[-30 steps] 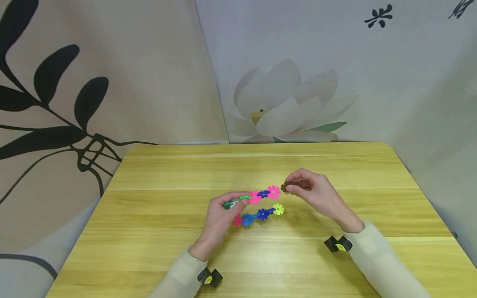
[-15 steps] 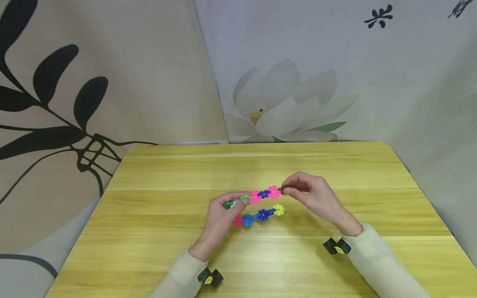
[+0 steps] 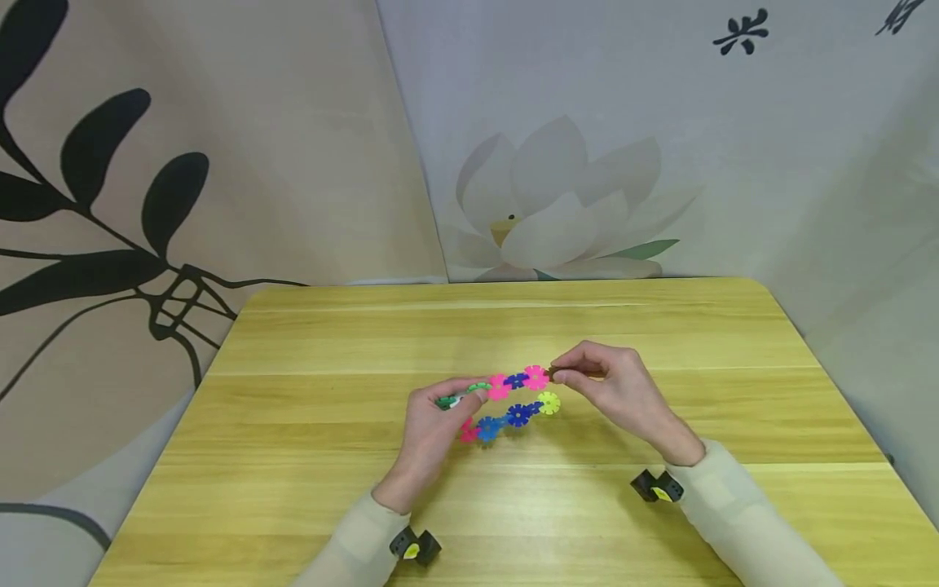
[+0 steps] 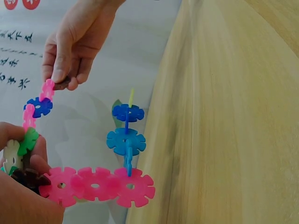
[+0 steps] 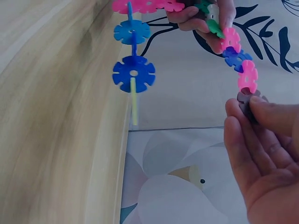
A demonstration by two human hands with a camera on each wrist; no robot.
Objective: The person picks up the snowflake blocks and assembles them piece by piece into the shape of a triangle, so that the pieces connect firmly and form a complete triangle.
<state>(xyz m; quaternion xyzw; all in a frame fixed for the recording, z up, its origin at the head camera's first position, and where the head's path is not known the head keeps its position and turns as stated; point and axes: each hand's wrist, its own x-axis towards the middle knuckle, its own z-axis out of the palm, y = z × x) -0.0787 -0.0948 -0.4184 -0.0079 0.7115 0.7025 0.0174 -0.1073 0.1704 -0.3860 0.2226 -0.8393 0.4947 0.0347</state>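
A chain of interlocking plastic snowflake discs hangs in two branches over the table. My left hand [image 3: 433, 428] grips it around the green disc [image 4: 29, 141], the white disc [image 4: 12, 156] and a dark brown one [image 4: 29, 181]. From there one branch runs right through a pink disc, a blue disc [image 3: 517, 381] and an end pink disc [image 3: 536, 377]. Between thumb and fingers my right hand [image 3: 623, 387] pinches a brown disc [image 5: 250, 105], its edge meeting that end pink disc. The other branch goes through pink discs [image 4: 95, 185], light blue [image 4: 126, 142], dark blue [image 5: 133, 73] to a yellow disc [image 3: 548, 403].
Under both hands lies a wood-grain table [image 3: 352, 342]. A printed backdrop [image 3: 293, 147] with leaves and a lotus stands behind its far edge. Small black cameras sit at the left wrist [image 3: 414, 546] and the right wrist [image 3: 657, 486].
My right hand has moved left and brought the brown disc from a gap right up to the end pink disc. The left hand and the chain have hardly moved.
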